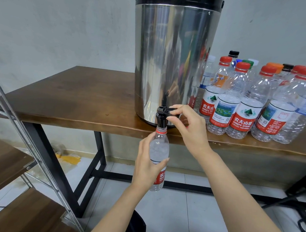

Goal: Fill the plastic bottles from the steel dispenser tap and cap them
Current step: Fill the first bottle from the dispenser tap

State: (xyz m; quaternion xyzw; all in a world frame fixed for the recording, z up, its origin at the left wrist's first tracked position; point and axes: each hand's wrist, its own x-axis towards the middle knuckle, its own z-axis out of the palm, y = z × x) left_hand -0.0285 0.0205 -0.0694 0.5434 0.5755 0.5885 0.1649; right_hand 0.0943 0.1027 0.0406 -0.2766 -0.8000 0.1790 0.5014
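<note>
Right now the open bottle (pixel 158 157) stands straight up, its mouth just under the black tap (pixel 161 117) of the steel dispenser (pixel 171 63). The left hand (pixel 146 166) wraps around its middle. The right hand (pixel 189 126), nearer the tap, pinches the lever (pixel 170 111) (bubbles show inside). Capped bottles (pixel 246 101) wait right of the dispenser.

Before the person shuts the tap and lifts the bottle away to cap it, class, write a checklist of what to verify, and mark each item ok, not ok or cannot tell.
1. Bottle mouth under the tap: ok.
2. Left hand wrapped around the bottle: ok.
3. Right hand fingers on the tap lever: ok.
4. Bottle full enough: cannot tell, the level is not clear.
5. Loose cap ready for this bottle: cannot tell, none in view.
6. Dispenser standing steady on the table: ok.
</note>
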